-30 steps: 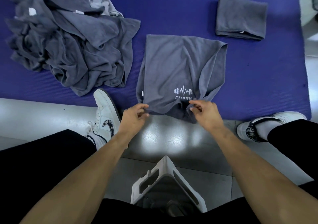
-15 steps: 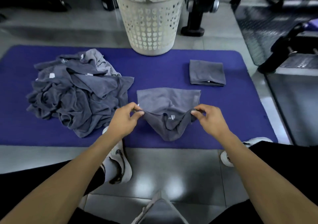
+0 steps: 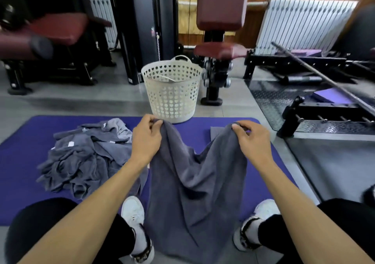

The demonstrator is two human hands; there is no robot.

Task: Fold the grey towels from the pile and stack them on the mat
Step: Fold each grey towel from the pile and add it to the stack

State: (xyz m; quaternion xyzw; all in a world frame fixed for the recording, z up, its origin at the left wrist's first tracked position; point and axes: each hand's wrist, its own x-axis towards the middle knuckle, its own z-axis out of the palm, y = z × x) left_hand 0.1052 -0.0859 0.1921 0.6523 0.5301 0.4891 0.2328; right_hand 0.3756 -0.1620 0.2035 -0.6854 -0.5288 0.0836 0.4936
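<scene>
Held towel: a plain dark grey towel (image 3: 192, 186), lifted off the mat and hanging in front of the person between the two knees; its top edge sags in a deep V between the two held corners, with soft folds running down and the lower end reaching past the near mat edge toward the floor.
Left hand: the left hand (image 3: 145, 140) pinches the towel's upper left corner between thumb and curled fingers.
Right hand: the right hand (image 3: 253, 140) pinches the upper right corner the same way, well apart from the left.
Pile: a rumpled heap of grey towels (image 3: 85, 156) lies on the left half of the mat, several small white labels showing; its right edge is just beside the left forearm.
Folded towel: one folded grey towel (image 3: 216, 132) sits on the mat's far right part, mostly hidden behind the held towel.
Mat: a purple exercise mat (image 3: 20, 162) spread on the grey floor.
Basket: a white perforated laundry basket (image 3: 172, 93) stands upright at the mat's far edge.
Shoes: white sneakers (image 3: 133, 211) rest at the near mat edge, either side of the hanging towel.
</scene>
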